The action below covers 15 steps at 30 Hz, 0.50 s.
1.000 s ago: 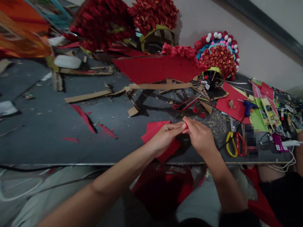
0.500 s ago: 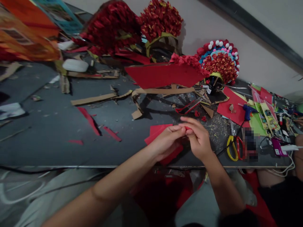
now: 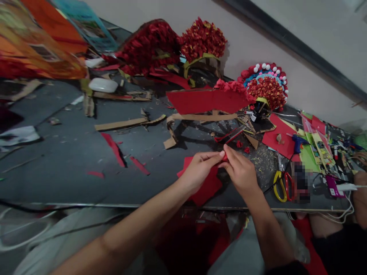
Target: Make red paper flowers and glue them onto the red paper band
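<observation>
Between the fingertips of both hands is a small piece of red paper (image 3: pixel 225 156), mostly covered by the fingers. My left hand (image 3: pixel 200 168) pinches it from the left, thumb and fingers pressed together. From the right, my right hand (image 3: pixel 239 170) grips the same piece with thumb and forefinger. Under and beside the hands lie red paper sheets (image 3: pixel 208 189) at the table's front edge. Two small crumpled red paper flowers (image 3: pixel 239 144) rest just beyond the right hand, close to a red-edged cutter-like strip (image 3: pixel 229 135) that I cannot name surely.
Scissors (image 3: pixel 279 185) with yellow and red handles and a blue glue gun (image 3: pixel 299 143) lie to the right. Cardboard strips (image 3: pixel 123 124) and a red board (image 3: pixel 206 101) lie beyond the hands. Red flowered headpieces (image 3: pixel 203 40) stand along the wall. Another person's arm (image 3: pixel 359 194) shows far right.
My fingers have shifted around the red piece: the right forefinger, raised before, now bends down onto it. The camera view has tilted slightly, so the table sits lower and further right.
</observation>
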Available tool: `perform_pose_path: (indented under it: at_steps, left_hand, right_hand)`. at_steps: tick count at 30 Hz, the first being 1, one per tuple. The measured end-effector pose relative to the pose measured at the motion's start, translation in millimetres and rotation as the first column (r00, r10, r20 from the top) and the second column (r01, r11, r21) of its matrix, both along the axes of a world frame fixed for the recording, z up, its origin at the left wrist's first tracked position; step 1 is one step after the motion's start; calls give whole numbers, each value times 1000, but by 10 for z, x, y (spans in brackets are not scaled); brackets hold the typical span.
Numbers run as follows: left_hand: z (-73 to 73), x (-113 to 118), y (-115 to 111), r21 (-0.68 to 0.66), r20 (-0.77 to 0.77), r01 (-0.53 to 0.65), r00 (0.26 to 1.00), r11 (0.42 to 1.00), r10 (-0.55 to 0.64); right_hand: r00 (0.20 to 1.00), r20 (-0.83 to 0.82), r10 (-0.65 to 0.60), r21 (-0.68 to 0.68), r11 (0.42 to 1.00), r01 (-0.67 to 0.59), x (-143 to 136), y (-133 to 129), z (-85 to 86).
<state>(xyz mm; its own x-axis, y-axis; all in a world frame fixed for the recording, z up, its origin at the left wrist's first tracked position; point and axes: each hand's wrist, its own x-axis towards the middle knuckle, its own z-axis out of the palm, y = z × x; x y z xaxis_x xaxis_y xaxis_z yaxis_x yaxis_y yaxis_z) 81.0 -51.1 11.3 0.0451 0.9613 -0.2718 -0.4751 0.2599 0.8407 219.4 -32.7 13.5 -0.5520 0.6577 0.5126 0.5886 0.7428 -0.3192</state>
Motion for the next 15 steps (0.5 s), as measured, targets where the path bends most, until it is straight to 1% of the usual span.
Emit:
perform_pose_path:
  at_steps: [3, 5, 6, 8, 10, 13, 15]
  left_hand:
    - [35, -12, 6, 60, -82, 56, 995, 997, -51]
    - [41, -19, 8, 72, -89, 84, 993, 994, -77]
    - [38, -24, 7, 60, -68, 105, 993, 993, -101]
    - [26, -34, 3, 23, 8, 163, 986, 986, -164]
    - [17, -41, -9, 6, 118, 241, 964, 971, -240]
    - [20, -42, -34, 20, 285, 349, 896, 937, -340]
    - [28, -42, -48, 24, 360, 386, 857, 922, -368]
  right_hand:
    - [997, 45, -61, 17, 998, 61, 27, 6, -38]
    - [996, 37, -76, 46, 996, 74, 37, 4, -59]
    - [997, 24, -75, 66, 995, 73, 40, 1, -62]
    - [998, -18, -62, 103, 993, 64, 43, -11, -50]
    - [996, -80, -41, 131, 990, 52, 46, -30, -22]
    - [984, -177, 8, 145, 989, 18, 49, -62, 33]
    - [978, -202, 55, 117, 993, -32, 49, -75, 72]
